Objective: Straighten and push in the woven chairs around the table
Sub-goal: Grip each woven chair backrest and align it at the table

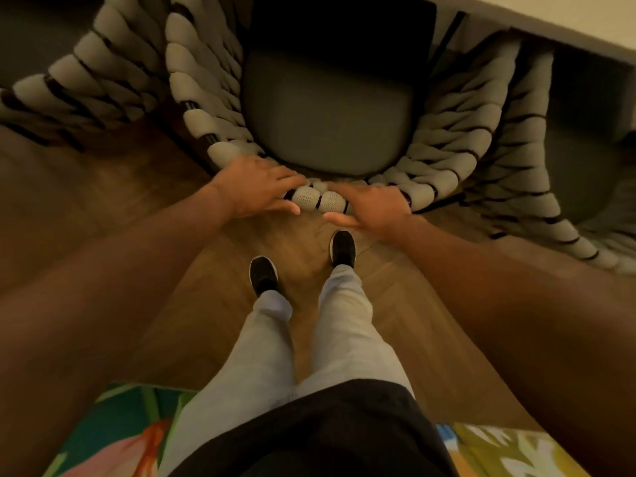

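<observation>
Far left: a 2nd woven chair (86,80), back only in view. L hand (256,187) lies on the top rail of the centre woven chair (327,132), fingers curled over the rope, thumb on the near side. R hand (370,206) just beside it w/ the same grip; two rope loops show btwn them. Chair's grey seat cushion (327,111) runs under the worktop (550,18) edge at far right. 3rd woven chair (537,160) at right, close alongside. Wood floor (103,208) below.
</observation>
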Tool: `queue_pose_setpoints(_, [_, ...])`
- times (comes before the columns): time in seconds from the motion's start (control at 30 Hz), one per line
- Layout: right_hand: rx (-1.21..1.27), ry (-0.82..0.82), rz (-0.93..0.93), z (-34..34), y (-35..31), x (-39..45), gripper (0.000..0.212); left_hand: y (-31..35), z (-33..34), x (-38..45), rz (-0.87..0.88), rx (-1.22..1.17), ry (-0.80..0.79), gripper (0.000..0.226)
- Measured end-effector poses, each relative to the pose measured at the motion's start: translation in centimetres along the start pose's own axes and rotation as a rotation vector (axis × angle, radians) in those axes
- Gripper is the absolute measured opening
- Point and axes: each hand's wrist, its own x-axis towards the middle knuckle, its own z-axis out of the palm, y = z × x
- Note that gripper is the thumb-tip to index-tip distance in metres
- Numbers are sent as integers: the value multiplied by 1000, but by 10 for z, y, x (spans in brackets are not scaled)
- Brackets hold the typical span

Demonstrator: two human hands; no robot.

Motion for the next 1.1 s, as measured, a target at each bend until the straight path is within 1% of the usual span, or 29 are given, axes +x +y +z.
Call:
queue_pose_setpoints(0.07, [23,26,-3,-3,-4,-2,73,6,2,-4,0,19,57,86])
queue_pose_setpoints(0.13, [53,39,-12,-5,-8,-6,71,14,4,-9,2,23,77,84])
queue_pose_setpoints(0.23, [73,81,-8,-2,-13,-11,74,22,10,-18,4,43,119,79])
queue_pose_setpoints(0.3, [45,121,-10,0,-16,-12,75,21,15,-21,20,37,156,78])
queue_pose_setpoints(0.4, [15,150,3,2,-17,-10,71,8,21,-14,94,6,174,79])
queue_pose_setpoints(0.57, [31,138,-15,-2,-10,1,64,-11,23,-3,157,10,204,71])
queue_pose_setpoints(0.7, [40,141,-17,-5,-4,16,68,-30,20,5,161,3,227,69])
queue_pose_setpoints(0.8, [40,121,-10,-5,-1,18,73,-31,17,5,133,-15,209,73])
queue_pose_setpoints(0.87, [29,98,-10,-4,-1,17,72,-26,15,2,96,-18,192,74])
queue_pose_setpoints(0.97, [17,3,4,-3,0,18,73,-18,11,-1,18,18,131,73])
queue_pose_setpoints(1.03, [40,-63,15,-5,-1,18,75,-8,6,-6,-58,24,89,73])
queue_pose_setpoints(1.1, [60,-127,32,-10,-6,15,76,8,-1,-14,-175,-6,39,73])
